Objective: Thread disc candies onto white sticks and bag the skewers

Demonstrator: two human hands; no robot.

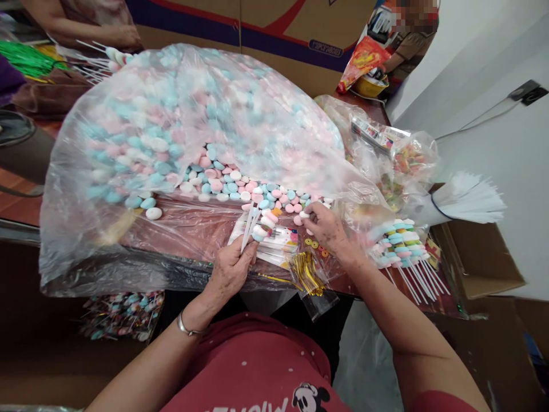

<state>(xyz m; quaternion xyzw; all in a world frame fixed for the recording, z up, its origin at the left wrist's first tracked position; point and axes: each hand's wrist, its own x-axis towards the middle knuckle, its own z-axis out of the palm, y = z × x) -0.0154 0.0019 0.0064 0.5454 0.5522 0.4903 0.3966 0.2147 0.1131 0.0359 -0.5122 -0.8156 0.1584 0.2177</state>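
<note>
My left hand (233,262) is closed around several white sticks (249,226). One of them carries a short stack of marshmallows (266,222) in pink, white and blue, with an orange piece at the top. To its right, my right hand (326,228) pinches a white marshmallow (304,215) between thumb and fingertips, just in front of the loose pile. Behind both hands lies a big clear plastic bag (184,109) full of pink, blue and white marshmallows, with some spilling from its opening (231,183). Yellow and red gummy rings (315,244) sit below my right hand.
Finished-looking marshmallow skewers (403,246) lie at the right, near a bundle of white sticks (467,200). Gold twist ties (309,272) rest at the table's front edge. A carton of wrapped sweets (122,315) stands low left. Another person's arm (94,28) is at the back left.
</note>
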